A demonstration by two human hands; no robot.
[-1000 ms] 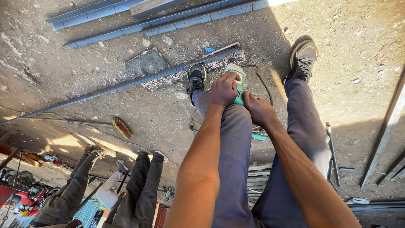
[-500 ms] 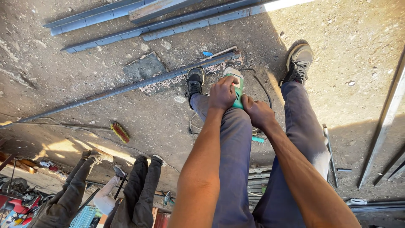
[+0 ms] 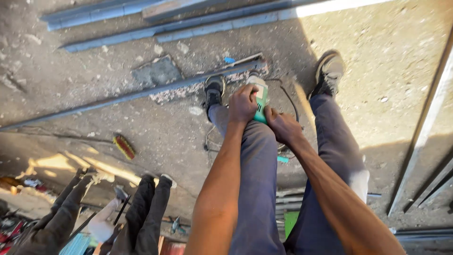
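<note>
A green and white angle grinder is gripped in both my hands above the concrete floor. My left hand wraps the front of its body; my right hand holds the rear. Its head sits at the end of a long grey steel bar lying across the floor. My left shoe stands against that bar, and my right shoe is planted apart to the right. A black cord loops from the tool.
More steel bars lie along the top. Upright metal bars stand at the right. A wire brush rests on the floor at left. Two other people's legs and a gloved hand show bottom left. Metal pieces lie between my legs.
The view has shifted slightly; my hands and the grinder stay at the bar's end. The people at bottom left have moved a little.
</note>
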